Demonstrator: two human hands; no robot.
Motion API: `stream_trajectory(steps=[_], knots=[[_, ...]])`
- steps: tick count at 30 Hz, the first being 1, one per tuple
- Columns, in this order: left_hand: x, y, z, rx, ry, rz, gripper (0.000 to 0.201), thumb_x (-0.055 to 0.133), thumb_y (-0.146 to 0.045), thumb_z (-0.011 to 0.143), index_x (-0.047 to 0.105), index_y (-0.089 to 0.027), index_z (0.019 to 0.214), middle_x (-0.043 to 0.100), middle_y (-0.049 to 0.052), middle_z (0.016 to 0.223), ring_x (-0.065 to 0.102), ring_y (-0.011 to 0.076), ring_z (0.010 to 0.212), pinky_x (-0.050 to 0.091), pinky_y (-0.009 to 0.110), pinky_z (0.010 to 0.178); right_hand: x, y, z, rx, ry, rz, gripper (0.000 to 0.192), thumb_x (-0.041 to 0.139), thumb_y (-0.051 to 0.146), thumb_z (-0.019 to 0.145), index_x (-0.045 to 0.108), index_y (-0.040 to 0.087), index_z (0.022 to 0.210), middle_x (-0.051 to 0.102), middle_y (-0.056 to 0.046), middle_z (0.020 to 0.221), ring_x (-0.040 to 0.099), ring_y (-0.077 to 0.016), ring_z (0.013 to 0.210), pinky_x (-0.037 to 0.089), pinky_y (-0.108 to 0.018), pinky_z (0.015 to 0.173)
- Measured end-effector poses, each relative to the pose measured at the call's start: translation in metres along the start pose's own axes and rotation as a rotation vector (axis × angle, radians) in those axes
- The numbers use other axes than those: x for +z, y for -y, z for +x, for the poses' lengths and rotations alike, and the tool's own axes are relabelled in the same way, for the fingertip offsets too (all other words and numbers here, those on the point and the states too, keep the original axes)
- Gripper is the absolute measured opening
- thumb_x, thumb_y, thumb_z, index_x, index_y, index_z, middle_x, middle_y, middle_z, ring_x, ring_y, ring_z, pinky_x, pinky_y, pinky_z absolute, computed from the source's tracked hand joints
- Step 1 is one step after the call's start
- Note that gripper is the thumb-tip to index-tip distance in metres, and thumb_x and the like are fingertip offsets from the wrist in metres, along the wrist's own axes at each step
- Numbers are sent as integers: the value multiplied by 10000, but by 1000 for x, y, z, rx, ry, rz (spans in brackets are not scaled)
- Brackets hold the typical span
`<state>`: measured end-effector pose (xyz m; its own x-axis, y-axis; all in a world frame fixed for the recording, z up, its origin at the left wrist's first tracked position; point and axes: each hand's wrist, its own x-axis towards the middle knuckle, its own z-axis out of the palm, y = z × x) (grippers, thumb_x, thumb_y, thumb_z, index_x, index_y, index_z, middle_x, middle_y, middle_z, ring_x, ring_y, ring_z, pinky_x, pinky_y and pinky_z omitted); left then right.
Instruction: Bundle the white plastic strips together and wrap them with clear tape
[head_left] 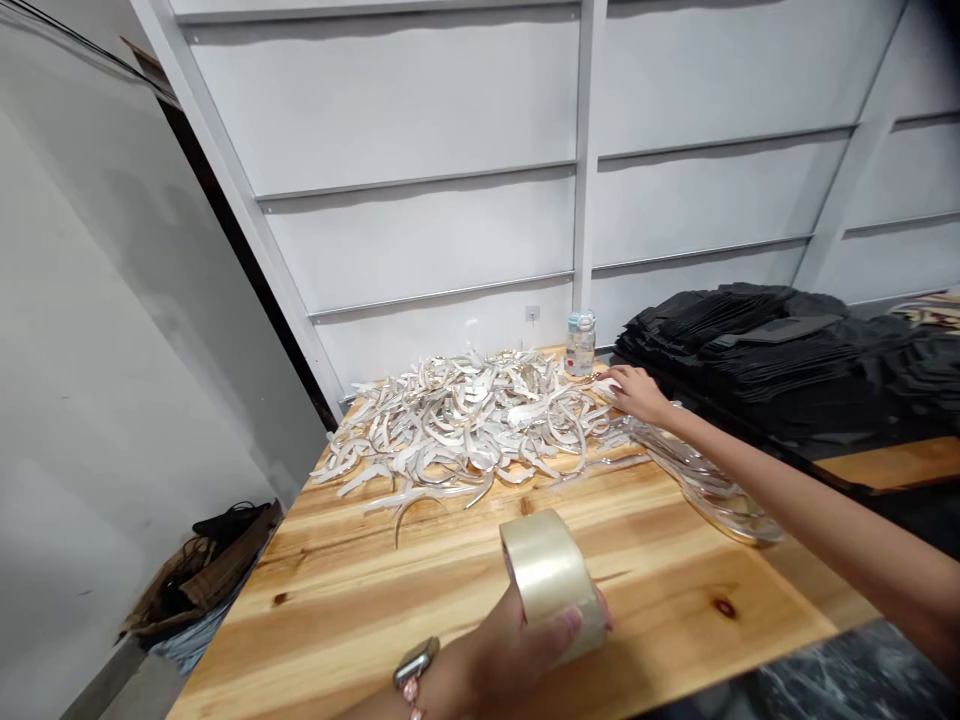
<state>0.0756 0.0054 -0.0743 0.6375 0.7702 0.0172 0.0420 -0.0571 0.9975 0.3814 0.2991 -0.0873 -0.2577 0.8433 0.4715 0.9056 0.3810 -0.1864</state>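
My left hand (517, 640) is closed around a wide roll of clear packing tape (551, 575), held above the near part of the wooden table (360, 580). A watch and a beaded bracelet are on that wrist. Stretched out to the far right side of the table, my right hand (636, 392) has its fingers extended at the edge of a heap of curved whitish strips (472, 420). What its fingertips touch is too small to make out. Beneath my right forearm lies a bundle of long clear plastic strips (712, 485).
A clear bottle with a light blue lid (580, 345) stands at the back, close to my right hand. Stacks of thin black sheets (735, 350) rise on the right. A white panelled wall (420, 230) closes off the back. An open cardboard box (202, 570) sits low on the left.
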Motion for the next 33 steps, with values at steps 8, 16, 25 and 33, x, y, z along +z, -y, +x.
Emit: stream_trajectory(steps=[8,16,25,33], knots=[[4,2,0,32,-6,-44,566,535,-674,787,632,-142,953,587,90,895,523,201,802,427,334,820,24,123,37,-291,213,35,295,482,248,960,581,179,1230,593,-76,1279,533,-227,1181,380,-434,1020],[8,4,2,50,3,-147,559,597,-677,754,615,-136,898,546,72,833,504,166,751,444,335,796,48,170,45,-172,373,-64,271,602,359,913,634,154,1087,654,-76,1110,622,-223,1016,475,-473,932],[8,18,5,93,-94,-171,593,595,-665,769,650,-104,953,636,139,893,592,224,812,468,387,827,1,172,17,-121,-56,167,269,373,259,985,489,119,1183,661,-105,953,631,-229,852,458,-364,778],[9,15,9,95,-276,-455,505,679,-582,705,659,-96,841,632,108,791,589,215,730,463,344,734,3,194,-68,-122,-143,486,264,371,169,855,436,170,1111,624,-98,858,587,-262,773,416,-354,715]])
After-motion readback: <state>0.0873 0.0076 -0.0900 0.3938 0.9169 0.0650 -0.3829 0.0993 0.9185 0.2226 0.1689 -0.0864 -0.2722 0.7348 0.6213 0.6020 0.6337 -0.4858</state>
